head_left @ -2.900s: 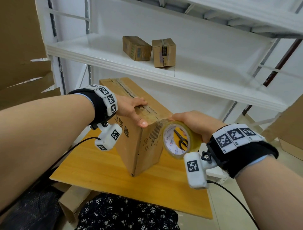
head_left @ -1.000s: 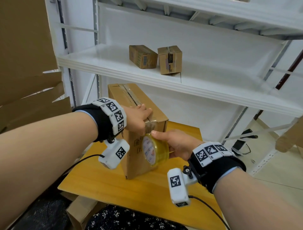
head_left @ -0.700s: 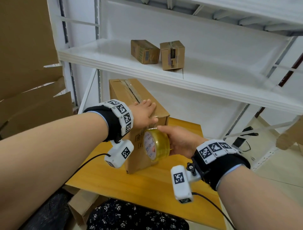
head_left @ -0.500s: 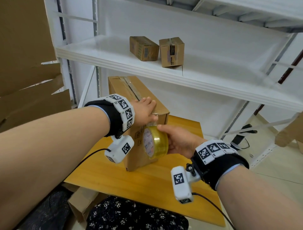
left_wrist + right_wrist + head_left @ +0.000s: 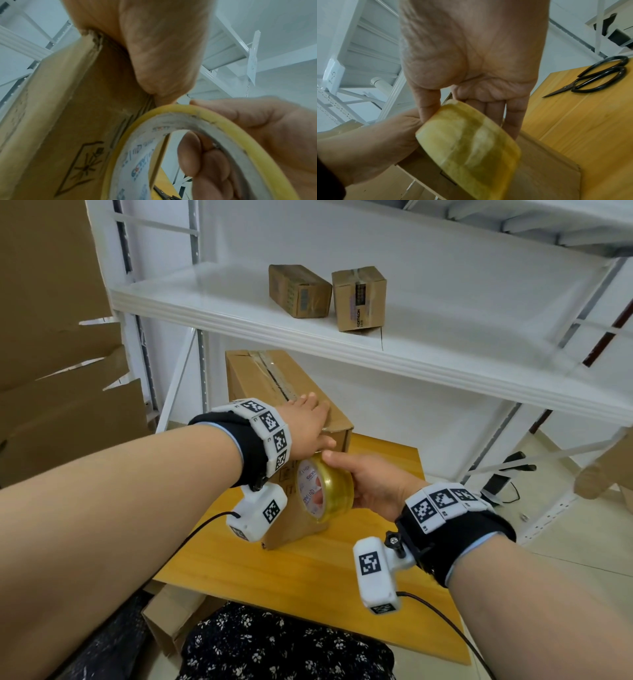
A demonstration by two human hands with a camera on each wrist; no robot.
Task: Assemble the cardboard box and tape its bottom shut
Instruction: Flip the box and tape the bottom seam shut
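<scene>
A brown cardboard box [image 5: 260,378] stands on the wooden table [image 5: 342,594], with a strip of clear tape along its top seam. My left hand [image 5: 308,422] lies flat on the near end of the top, thumb at the edge. My right hand [image 5: 373,484] grips a yellowish tape roll [image 5: 329,491], thumb on the rim and fingers through the core. It holds the roll against the box's near end face, just below my left thumb. In the right wrist view the roll [image 5: 471,142] sits over the box [image 5: 539,169], next to my left hand [image 5: 368,142].
Black scissors [image 5: 590,79] lie on the table behind the box. A white shelf [image 5: 239,302] above carries two small taped boxes [image 5: 299,290] [image 5: 359,297]. Flat cardboard sheets [image 5: 51,371] lean at the left. More cardboard [image 5: 171,621] sits under the table's near edge.
My right hand has brought the roll from the box's top corner down onto the near end face. My left hand has gone from gripping the corner to lying flat on top.
</scene>
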